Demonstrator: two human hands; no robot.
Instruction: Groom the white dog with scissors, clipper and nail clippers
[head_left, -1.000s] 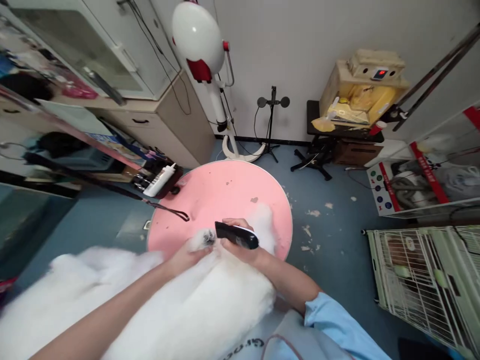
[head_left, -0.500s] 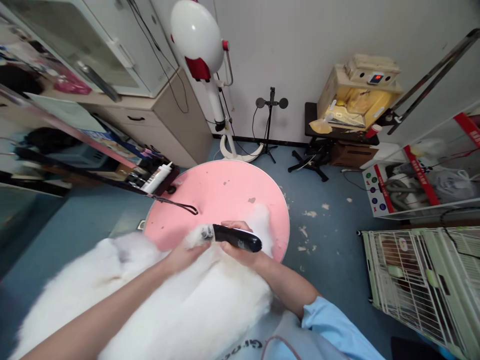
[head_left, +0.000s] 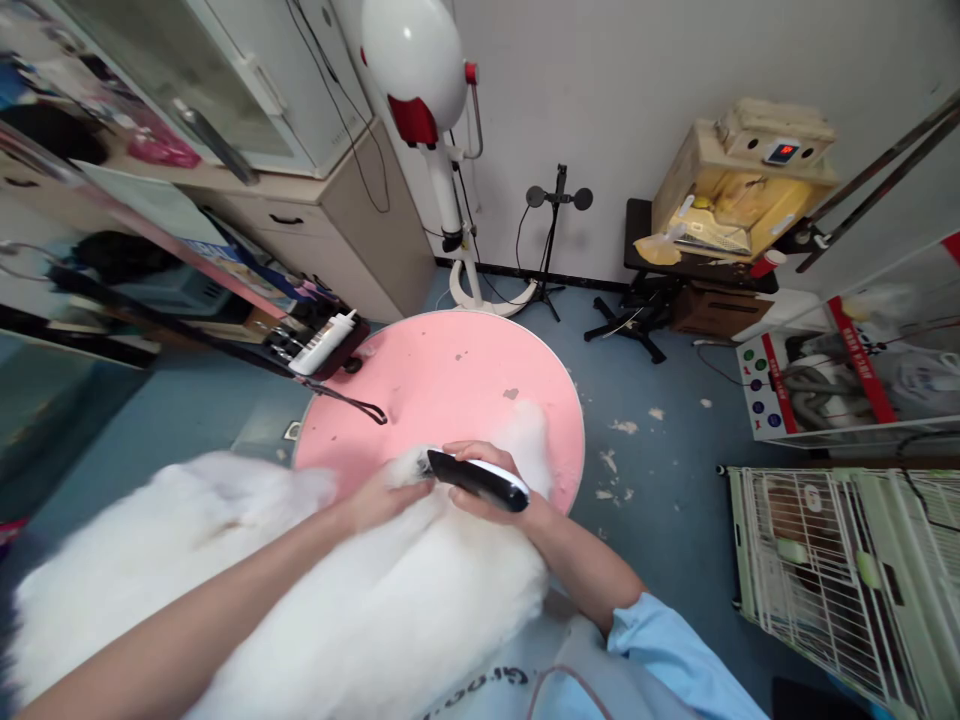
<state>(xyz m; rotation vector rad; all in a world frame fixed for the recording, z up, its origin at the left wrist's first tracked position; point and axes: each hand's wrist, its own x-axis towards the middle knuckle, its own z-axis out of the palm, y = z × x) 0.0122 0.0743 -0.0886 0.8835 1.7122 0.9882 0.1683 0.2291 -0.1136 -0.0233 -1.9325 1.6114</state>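
Note:
A fluffy white dog (head_left: 390,600) lies across the near side of a round pink grooming table (head_left: 450,370), against my apron. My left hand (head_left: 386,500) is closed around one of its paws (head_left: 409,467), whose underside faces up. In my right hand (head_left: 487,480) is a black hair clipper (head_left: 480,481), its blade end touching the paw and its rounded back end pointing right. Some of my left fingers are hidden by the fur and the paw. White fur (head_left: 529,440) shows on the table beyond my right hand.
A black loop strap (head_left: 352,402) hangs over the table's left edge. Behind stand a white dryer (head_left: 420,70) on a pole and a black tripod (head_left: 556,240). At right are a wire cage (head_left: 817,570) and a wooden box (head_left: 739,200). Fur tufts (head_left: 622,427) litter the floor.
The clipper has tilted, its back end dipping slightly lower and more of its pale side showing. My left hand still holds the paw. The whole view has shifted a little.

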